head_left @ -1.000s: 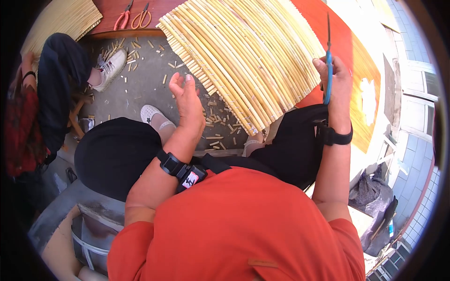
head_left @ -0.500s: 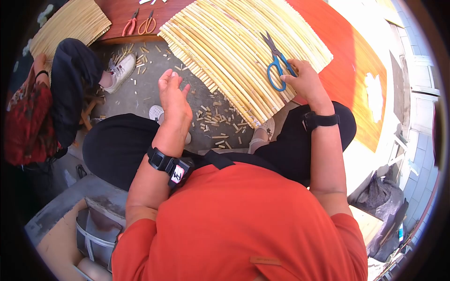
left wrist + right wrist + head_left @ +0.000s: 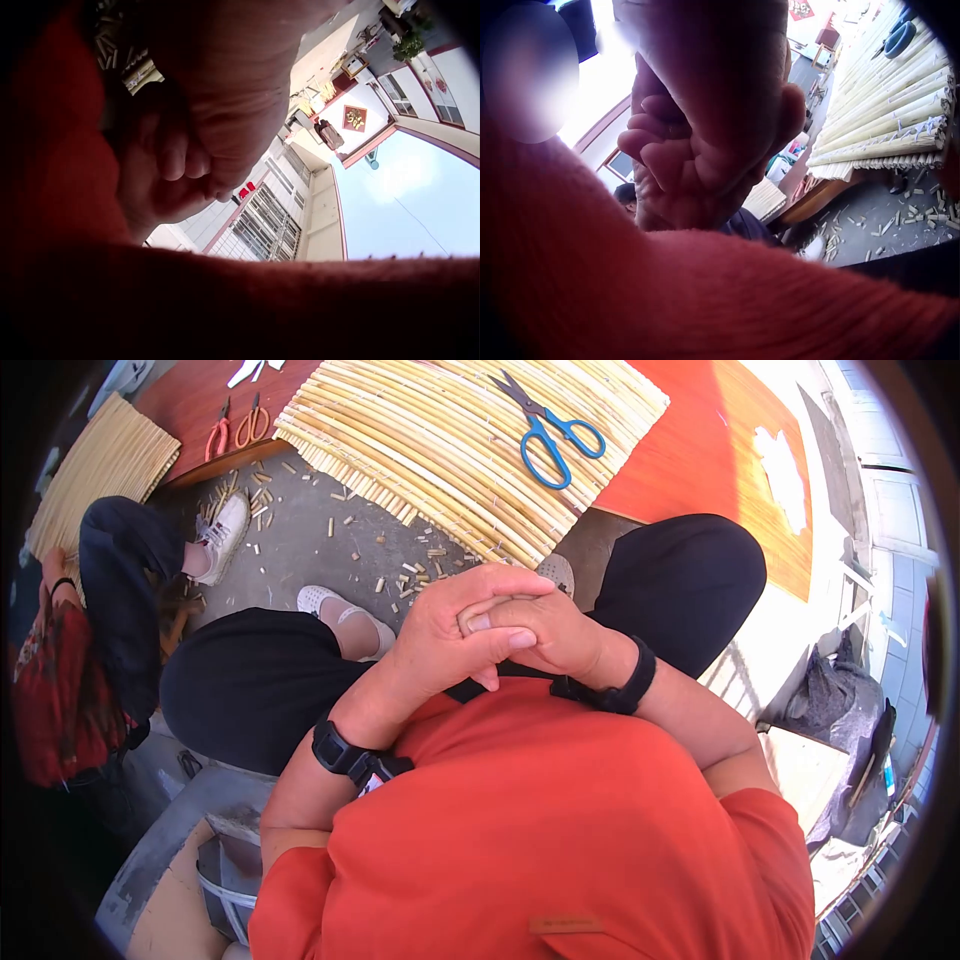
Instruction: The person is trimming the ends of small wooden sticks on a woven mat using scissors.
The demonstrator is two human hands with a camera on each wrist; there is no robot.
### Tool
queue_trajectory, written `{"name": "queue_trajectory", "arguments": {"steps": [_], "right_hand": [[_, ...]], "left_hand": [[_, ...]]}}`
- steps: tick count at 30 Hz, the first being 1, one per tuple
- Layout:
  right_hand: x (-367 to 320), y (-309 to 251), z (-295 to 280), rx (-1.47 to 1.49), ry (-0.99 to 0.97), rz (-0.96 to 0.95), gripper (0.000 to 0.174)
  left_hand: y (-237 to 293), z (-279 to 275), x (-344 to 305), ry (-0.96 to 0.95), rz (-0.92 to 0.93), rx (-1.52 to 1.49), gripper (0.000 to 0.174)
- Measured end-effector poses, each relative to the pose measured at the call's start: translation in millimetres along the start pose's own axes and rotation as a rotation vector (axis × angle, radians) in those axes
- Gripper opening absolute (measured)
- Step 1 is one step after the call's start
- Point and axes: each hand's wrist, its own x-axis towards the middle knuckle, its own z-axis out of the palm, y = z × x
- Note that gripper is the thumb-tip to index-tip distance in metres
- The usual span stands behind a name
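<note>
In front of the person's belly, the left hand (image 3: pixel 445 625) and right hand (image 3: pixel 572 635) are clasped together, the left lying over the right. In both wrist views curled fingers (image 3: pixel 184 161) of the clasped hands show. Beyond them, blue-handled scissors (image 3: pixel 537 412) lie with blades apart on a pale mat of reed stalks (image 3: pixel 420 455) stitched with thread. The mat rests on a red-brown table (image 3: pixel 660 475), its near corner jutting past the table edge. In the right wrist view, the scissors (image 3: pixel 900 39) show on the mat again.
Red-handled pliers (image 3: pixel 218 430) and orange-handled scissors (image 3: pixel 252 425) lie at the table's left. Another seated person (image 3: pixel 120 560) has a second reed mat (image 3: pixel 100 475). Cut stalk pieces (image 3: pixel 415 575) litter the floor. White paper (image 3: pixel 780 475) lies on the table's right.
The right hand has laid the blue scissors down on the mat and let them go. Both hands have come together in front of the body and clasped each other.
</note>
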Motion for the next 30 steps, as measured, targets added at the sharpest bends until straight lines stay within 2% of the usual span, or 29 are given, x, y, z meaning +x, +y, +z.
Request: {"name": "queue_trajectory", "arguments": {"steps": [2, 3, 5, 6, 8, 9, 11, 12, 14, 15, 16, 18, 19, 20, 22, 23, 25, 26, 28, 30], "right_hand": [[3, -2, 8, 0.164, 0.011, 0.068, 0.023], [5, -5, 9, 0.161, 0.016, 0.068, 0.023], [10, -13, 11, 0.456, 0.068, 0.376, 0.026], [15, -12, 13, 0.458, 0.072, 0.377, 0.026], [26, -8, 13, 0.018, 0.457, 0.272, 0.035], [28, -7, 4, 0.019, 0.461, 0.273, 0.035], [27, -6, -15, -0.856, 0.597, -0.037, 0.056], [28, -9, -15, -0.859, 0.599, -0.035, 0.056], [33, -13, -13, -1.177, 0.405, -0.12, 0.074], [38, -10, 2, -1.142, 0.343, -0.139, 0.083], [40, -5, 9, -1.146, 0.35, -0.134, 0.083], [43, 6, 19, -0.987, 0.25, -0.173, 0.083], [45, 7, 22, -1.029, 0.262, -0.242, 0.082], [46, 8, 26, -1.026, 0.267, -0.242, 0.082], [45, 9, 35, -0.95, 0.233, -0.145, 0.075], [46, 9, 36, -0.947, 0.238, -0.143, 0.075], [50, 7, 35, -0.841, 0.202, -0.048, 0.055], [51, 9, 36, -0.841, 0.204, -0.048, 0.055], [53, 14, 38, -0.583, 0.314, 0.073, 0.038], [52, 11, 36, -0.478, 0.347, 0.104, 0.032]], "left_hand": [[-11, -4, 0, 0.012, 0.394, 0.199, 0.033], [-9, -6, 0, 0.007, 0.395, 0.198, 0.033], [-3, -13, -1, 0.117, 0.427, 0.352, 0.033], [-4, -18, 2, 0.114, 0.424, 0.351, 0.033], [-4, -28, 11, 0.293, 0.485, 0.612, 0.05], [-3, -28, 12, 0.289, 0.484, 0.612, 0.05], [1, -26, 13, 0.354, 0.14, -0.472, 0.074], [2, -24, 13, 0.35, 0.139, -0.472, 0.074], [4, -18, 10, -0.002, 0.113, -0.57, 0.089], [7, -1, 6, 0.044, 0.17, -0.5, 0.086], [9, 2, 7, 0.035, 0.167, -0.5, 0.086], [11, 4, 9, -0.023, 0.068, -0.612, 0.099], [6, 1, 7, 0.002, 0.03, -0.666, 0.088], [0, 0, 7, 0.002, 0.027, -0.662, 0.088], [-12, -1, 7, -0.171, 0.301, -1.007, 0.063], [-17, -2, 10, -0.234, 0.383, -1.108, 0.063], [-21, -1, 12, -0.108, 0.331, -1.06, 0.062], [-25, -1, 13, -0.037, 0.294, -1.027, 0.062], [-33, 2, 17, 0.111, 0.207, -0.917, 0.062], [-43, 5, 21, 0.226, 0.133, -0.809, 0.062]]}}
